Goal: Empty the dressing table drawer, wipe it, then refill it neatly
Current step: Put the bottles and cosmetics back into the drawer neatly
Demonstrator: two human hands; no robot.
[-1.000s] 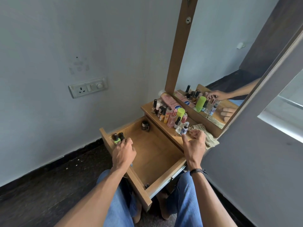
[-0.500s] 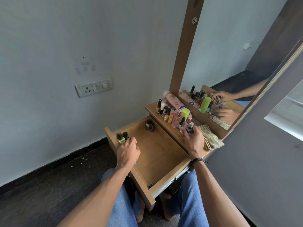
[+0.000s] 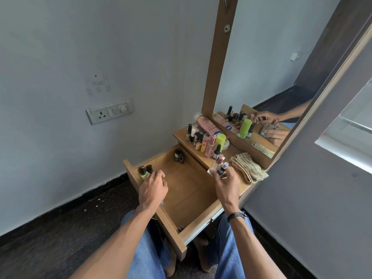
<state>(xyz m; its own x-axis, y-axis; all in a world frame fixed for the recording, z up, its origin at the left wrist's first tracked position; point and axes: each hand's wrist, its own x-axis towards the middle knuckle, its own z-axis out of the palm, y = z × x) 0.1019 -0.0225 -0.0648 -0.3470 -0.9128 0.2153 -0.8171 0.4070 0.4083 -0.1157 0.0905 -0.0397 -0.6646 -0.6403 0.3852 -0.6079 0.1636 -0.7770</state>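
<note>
In the right hand [image 3: 227, 183], pinched between the thumb and curled fingers and tilted to the left: a small clear glass bottle with a rose-gold cap [image 3: 215, 165] and a small dark-blue spray bottle with a clear cap [image 3: 222, 169]. Held over the right edge of the open light-brown wooden drawer [image 3: 191, 190], just beside the near end of the wooden shelf [image 3: 231, 154].

Inside the drawer only two small groups: two small dark bottles [image 3: 179, 156] in the far corner, and a green nail polish bottle [image 3: 143, 174] beside a dark nail polish bottle [image 3: 150, 169] in the left corner. Against these, the curled fingertips of the left hand [image 3: 154, 186]; gripping or only touching, not possible to tell.

Further out, a crowded row of small cosmetic bottles [image 3: 201, 140] on the shelf, and to the right a folded beige striped cloth [image 3: 248, 168].

Probably in the refilling step. Main risk: two smooth bottles in one pinch, so easy to let one slip onto the hard drawer floor, perhaps with cracked glass. Also possible to knock over the standing nail polishes with the left hand while looking right.
</note>
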